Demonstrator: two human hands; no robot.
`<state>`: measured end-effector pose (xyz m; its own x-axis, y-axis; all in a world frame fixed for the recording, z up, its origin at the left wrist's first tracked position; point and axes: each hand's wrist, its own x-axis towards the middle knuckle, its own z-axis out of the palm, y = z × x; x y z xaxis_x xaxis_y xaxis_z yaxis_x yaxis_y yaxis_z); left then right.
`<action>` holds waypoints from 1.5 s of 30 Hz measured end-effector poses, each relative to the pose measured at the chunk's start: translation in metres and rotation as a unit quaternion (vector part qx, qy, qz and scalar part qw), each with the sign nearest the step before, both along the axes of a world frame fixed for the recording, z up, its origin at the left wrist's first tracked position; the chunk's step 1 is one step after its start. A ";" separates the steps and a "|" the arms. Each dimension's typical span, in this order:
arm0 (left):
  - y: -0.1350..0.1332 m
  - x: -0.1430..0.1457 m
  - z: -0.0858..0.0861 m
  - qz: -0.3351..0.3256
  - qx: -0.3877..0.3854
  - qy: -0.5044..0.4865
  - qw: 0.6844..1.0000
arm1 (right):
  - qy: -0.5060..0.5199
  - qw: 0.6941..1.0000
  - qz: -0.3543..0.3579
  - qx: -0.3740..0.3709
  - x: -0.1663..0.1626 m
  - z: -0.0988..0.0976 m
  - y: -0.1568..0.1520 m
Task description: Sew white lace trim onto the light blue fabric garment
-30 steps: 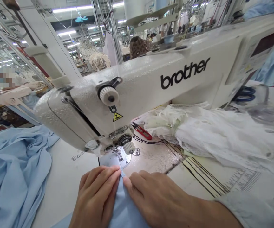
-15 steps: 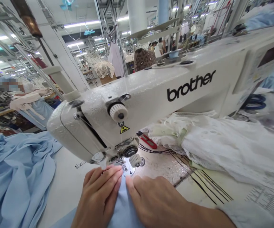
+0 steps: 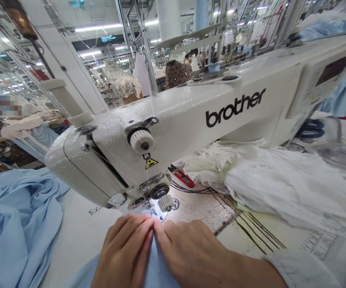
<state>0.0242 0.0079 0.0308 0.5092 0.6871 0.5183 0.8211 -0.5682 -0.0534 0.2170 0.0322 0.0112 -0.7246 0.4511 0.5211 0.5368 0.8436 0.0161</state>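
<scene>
Well, the garment floor stretches back under strip lights, crowded with racks and hanging work, and a co-worker (image 3: 25,126) stands off to the left. Closer in, a white Brother sewing machine (image 3: 173,136) sits on a white table (image 3: 79,236), with a rumpled heap of light blue fabric (image 3: 17,216) to its left and a big pile of white lace (image 3: 281,180) to its right. Blue-handled scissors (image 3: 311,129) lie past the lace, and red thread snips (image 3: 181,177) sit at its near corner. The left hand (image 3: 123,252) and right hand (image 3: 194,252) are pressed down side by side, fingers closed and almost meeting, holding a narrow ridge of pale blue cloth (image 3: 157,264) between them. That cloth lies directly in front of the presser foot (image 3: 153,210).
</scene>
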 end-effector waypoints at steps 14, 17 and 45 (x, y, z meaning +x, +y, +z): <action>-0.006 -0.005 -0.010 0.015 -0.018 0.025 0.999 | 0.027 0.994 0.013 -0.103 0.021 0.004 -0.011; -0.005 -0.004 -0.012 0.020 -0.017 0.030 0.999 | 0.056 0.994 0.001 -0.098 0.020 -0.001 -0.010; -0.007 -0.006 -0.009 0.022 0.002 0.082 0.996 | 0.002 0.998 -0.049 -0.042 0.009 -0.008 -0.019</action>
